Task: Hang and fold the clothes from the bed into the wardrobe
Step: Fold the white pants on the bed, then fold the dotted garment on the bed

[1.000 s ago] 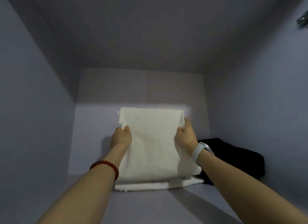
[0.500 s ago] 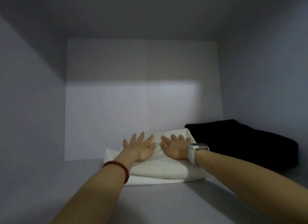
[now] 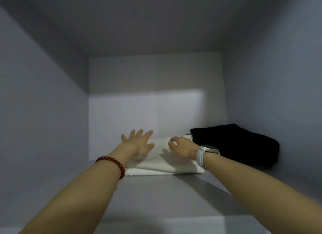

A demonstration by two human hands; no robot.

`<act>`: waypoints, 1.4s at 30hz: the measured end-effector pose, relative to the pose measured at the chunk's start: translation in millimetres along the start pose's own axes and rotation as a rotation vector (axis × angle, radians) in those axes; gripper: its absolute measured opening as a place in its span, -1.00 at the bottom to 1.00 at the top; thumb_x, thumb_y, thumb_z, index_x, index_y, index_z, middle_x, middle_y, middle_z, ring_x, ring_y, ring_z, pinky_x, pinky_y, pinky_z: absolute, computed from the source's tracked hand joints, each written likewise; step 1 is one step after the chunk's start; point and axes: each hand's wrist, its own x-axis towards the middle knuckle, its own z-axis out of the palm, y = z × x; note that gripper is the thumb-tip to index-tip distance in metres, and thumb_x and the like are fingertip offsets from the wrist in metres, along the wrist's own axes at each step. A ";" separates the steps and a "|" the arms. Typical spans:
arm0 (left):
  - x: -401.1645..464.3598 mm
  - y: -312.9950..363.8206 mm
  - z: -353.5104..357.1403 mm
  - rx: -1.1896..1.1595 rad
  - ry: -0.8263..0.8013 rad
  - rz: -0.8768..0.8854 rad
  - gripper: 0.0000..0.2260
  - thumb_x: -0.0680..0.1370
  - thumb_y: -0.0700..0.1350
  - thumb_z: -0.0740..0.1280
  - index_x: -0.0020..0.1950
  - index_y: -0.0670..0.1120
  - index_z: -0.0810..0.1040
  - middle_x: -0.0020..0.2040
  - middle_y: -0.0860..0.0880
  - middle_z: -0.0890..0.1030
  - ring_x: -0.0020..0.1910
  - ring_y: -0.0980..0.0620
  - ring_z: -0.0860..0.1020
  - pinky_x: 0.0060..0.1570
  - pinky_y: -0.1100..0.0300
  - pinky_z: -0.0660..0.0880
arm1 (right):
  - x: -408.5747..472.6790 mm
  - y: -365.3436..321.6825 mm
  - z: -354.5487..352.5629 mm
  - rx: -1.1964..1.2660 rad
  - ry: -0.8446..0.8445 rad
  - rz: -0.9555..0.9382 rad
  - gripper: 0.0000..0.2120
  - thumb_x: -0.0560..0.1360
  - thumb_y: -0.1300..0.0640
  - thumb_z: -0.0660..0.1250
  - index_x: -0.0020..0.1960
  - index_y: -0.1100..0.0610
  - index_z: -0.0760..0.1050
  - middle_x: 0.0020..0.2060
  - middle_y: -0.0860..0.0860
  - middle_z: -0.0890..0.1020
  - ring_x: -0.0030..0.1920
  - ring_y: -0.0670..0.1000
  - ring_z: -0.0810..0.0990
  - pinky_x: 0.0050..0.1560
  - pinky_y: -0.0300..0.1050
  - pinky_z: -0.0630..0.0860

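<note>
We see the folded white garment (image 3: 165,164) on the wardrobe shelf (image 3: 156,199), touching the black garment (image 3: 235,145); left hand (image 3: 139,143) splayed, right hand (image 3: 183,146) loosely curled, both holding nothing; bare shelf leftward.

No legible text, label, brand, number or sign in the head view. Checked: the white folded cloth (image 3: 167,165) carries no print or tag that can be read; the black folded garment (image 3: 235,145) is plain and dark; the watch (image 3: 209,149) face is turned at an angle, nothing readable on it; the red bead bracelet (image 3: 113,162) is unmarked; the wardrobe shelf (image 3: 156,199) and walls are bare grey panels without markings
</note>
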 end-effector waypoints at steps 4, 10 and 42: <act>-81.8 3.5 -16.8 -0.210 0.158 -0.057 -0.53 0.61 0.08 0.10 0.51 0.04 0.15 0.52 -0.04 0.17 0.47 -0.11 0.18 0.42 -0.12 0.12 | -72.4 -13.4 -15.7 0.239 0.148 -0.076 -0.70 0.58 0.17 0.09 0.20 0.20 0.50 0.20 0.12 0.56 0.21 0.12 0.49 0.21 -0.11 0.40; -247.1 22.5 7.7 -0.360 0.483 -0.135 -0.62 0.59 -0.06 0.18 0.41 -0.06 0.37 0.38 -0.11 0.40 0.33 -0.15 0.37 0.29 0.00 0.33 | -214.1 -48.7 2.6 0.729 0.391 -0.138 -0.74 0.55 0.29 0.10 0.12 0.20 0.53 0.04 0.09 0.60 0.08 0.04 0.54 0.11 -0.17 0.43; -1177.3 -173.4 169.9 -0.612 0.133 -1.724 -0.77 0.59 -0.11 0.20 0.20 -0.10 0.54 0.16 -0.04 0.57 0.16 0.02 0.51 0.10 0.26 0.35 | -874.3 -539.1 342.7 0.490 -1.545 -0.666 -0.75 0.61 0.17 0.06 0.16 0.12 0.48 -0.15 -0.05 0.56 -0.10 0.01 0.55 -0.06 -0.16 0.45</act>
